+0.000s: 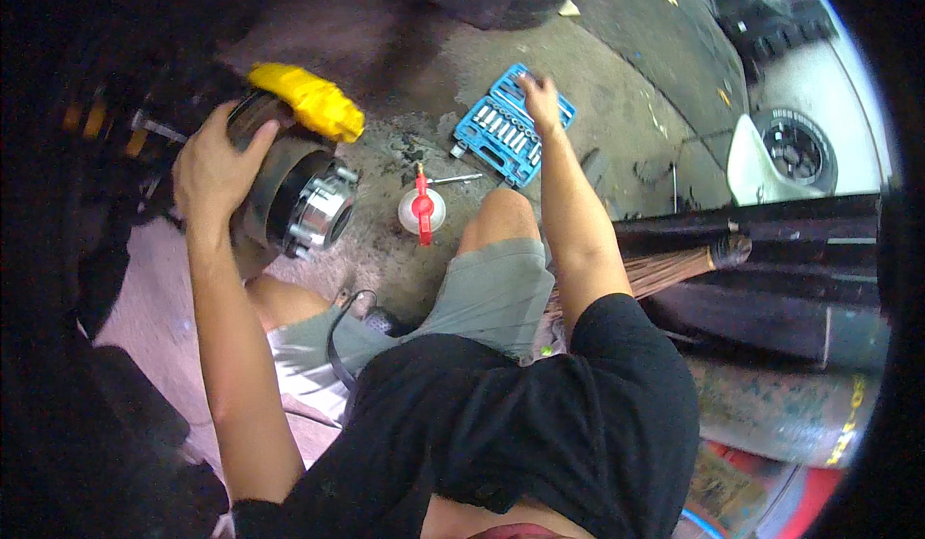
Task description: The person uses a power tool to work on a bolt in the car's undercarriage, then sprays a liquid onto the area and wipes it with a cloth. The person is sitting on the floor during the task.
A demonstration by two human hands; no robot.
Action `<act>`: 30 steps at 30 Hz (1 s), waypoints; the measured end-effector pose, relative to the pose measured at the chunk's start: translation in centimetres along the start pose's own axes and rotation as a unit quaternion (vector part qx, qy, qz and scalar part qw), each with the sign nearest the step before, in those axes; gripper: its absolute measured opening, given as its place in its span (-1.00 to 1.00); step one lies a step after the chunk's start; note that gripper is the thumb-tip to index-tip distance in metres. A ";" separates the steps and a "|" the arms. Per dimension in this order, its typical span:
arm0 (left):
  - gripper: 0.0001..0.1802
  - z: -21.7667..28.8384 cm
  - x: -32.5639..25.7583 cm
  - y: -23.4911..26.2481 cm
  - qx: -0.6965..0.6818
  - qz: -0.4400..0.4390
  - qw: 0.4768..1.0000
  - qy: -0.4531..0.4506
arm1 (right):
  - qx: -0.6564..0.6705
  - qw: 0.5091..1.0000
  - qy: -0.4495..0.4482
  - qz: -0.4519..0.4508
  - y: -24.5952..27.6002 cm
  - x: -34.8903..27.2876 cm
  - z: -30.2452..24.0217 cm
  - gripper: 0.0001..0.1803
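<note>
My left hand (214,165) is wrapped over the rim of a brake disc (258,207), thumb toward the front and fingers partly hidden behind. A silver wheel hub with studs (323,213) sticks out from the disc. Above it sits a yellow brake caliper (308,102). At arm's length, my right hand (541,101) is over the upper part of a blue socket set case (493,160) lying unfolded on the ground. Its fingers are bent together there, and what they hold, if anything, is too small to tell. Rows of silver sockets (508,132) fill the case.
Between my knees and the case stand a white spray bottle with a red trigger (423,213) and a ratchet (457,180) on the concrete. To the right are a bundle of sticks (665,267), a grey cylinder (780,406) and a wheel (798,150) on a light-coloured car.
</note>
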State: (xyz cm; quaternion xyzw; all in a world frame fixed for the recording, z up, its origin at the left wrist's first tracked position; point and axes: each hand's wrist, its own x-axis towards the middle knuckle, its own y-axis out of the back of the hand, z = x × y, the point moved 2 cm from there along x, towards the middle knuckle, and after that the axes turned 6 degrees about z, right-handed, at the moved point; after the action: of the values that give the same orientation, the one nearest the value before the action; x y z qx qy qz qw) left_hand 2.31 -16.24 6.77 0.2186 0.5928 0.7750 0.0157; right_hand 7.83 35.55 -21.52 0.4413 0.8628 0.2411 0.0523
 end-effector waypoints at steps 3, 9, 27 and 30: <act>-0.24 2.0 2.1 -1.8 -0.025 -0.001 0.998 -0.050 | -0.191 0.970 -0.151 -0.028 7.3 -4.9 20.6 -0.46; -0.18 1.2 1.2 -2.2 0.051 0.019 0.997 -0.048 | -0.347 0.911 -0.094 -0.200 1.2 -13.4 21.3 -0.53; -0.15 0.3 1.2 -3.8 0.122 0.041 0.991 -0.039 | -0.345 0.733 0.444 -0.383 -16.4 -15.9 15.9 -0.69; -0.11 -0.1 0.8 -4.2 0.142 0.038 0.988 -0.038 | -0.262 0.765 0.451 -0.378 -16.6 -16.0 16.6 -0.73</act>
State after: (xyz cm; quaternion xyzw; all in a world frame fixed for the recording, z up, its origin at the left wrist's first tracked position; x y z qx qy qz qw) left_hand 0.59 -14.87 3.08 0.2707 0.6871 0.6738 -0.0224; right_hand 10.30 20.87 -45.78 -0.1115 0.7871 0.5897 -0.1425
